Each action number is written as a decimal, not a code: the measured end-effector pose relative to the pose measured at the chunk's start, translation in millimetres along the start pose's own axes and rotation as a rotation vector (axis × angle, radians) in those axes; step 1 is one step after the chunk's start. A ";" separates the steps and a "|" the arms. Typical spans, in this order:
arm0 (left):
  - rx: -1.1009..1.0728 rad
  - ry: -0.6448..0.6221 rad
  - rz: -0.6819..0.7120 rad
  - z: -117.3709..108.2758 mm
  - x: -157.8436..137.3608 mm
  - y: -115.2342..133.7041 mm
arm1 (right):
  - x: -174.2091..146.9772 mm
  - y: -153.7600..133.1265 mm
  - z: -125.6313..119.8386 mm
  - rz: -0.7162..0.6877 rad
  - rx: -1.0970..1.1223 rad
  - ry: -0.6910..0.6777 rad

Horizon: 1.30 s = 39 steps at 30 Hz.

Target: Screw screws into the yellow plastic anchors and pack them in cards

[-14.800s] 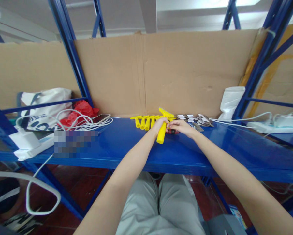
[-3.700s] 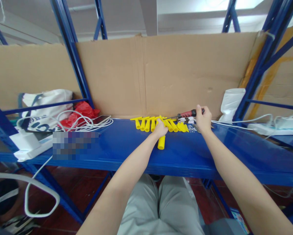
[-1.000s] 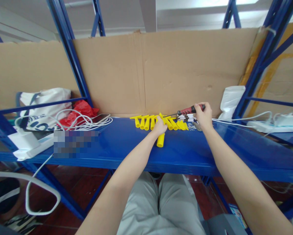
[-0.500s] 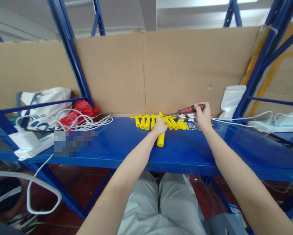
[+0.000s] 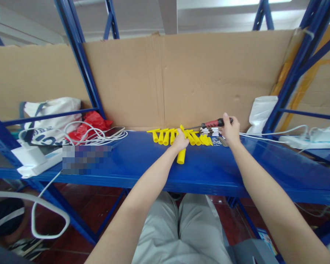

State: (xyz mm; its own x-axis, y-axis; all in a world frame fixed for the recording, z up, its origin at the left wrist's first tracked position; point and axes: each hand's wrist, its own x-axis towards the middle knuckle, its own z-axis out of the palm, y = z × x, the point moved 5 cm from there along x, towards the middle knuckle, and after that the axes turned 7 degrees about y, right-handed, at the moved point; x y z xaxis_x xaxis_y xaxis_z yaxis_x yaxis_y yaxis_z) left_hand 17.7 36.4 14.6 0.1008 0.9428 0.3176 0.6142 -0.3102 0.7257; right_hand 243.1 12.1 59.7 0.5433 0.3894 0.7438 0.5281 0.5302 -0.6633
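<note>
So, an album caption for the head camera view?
The left hand grips a yellow tool; the right hand points a red-and-black screwdriver toward it above a blue shelf.

We take this for a small workshop or an assembly corner in a storeroom. We sit at a blue metal rack (image 5: 74, 55), its uprights (image 5: 308, 55) rising on either side, and its shelf (image 5: 142, 157) serves as our workbench. Cardboard panels (image 5: 222, 73) close off the back. A screwdriver (image 5: 211, 123) and a row of matching yellow tubular handles (image 5: 160, 138) suggest repeated bench work. Power strips (image 5: 40, 165) lie at both ends, and red tiles (image 5: 93, 207) cover the floor below.
</note>
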 end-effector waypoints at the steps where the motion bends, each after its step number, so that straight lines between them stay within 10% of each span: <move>1: -0.001 0.003 0.002 0.2 0.6 -0.5 | -0.2 0.1 -0.9 0.040 0.021 0.009; 8: -0.002 -0.019 -0.009 1.6 0.7 -1.5 | -11.1 -9.9 1.1 0.359 0.215 -0.069; 39: 0.011 -0.006 0.001 0.3 1.2 -1.7 | -11.4 -6.4 1.7 0.429 0.306 -0.091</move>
State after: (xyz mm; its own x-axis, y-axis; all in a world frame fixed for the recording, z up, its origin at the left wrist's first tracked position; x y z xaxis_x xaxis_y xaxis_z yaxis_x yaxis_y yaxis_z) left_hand 17.0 38.1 13.6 0.1057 0.9433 0.3146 0.6225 -0.3095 0.7188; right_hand 232.4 5.6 55.7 0.6025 0.6758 0.4245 0.0491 0.4995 -0.8649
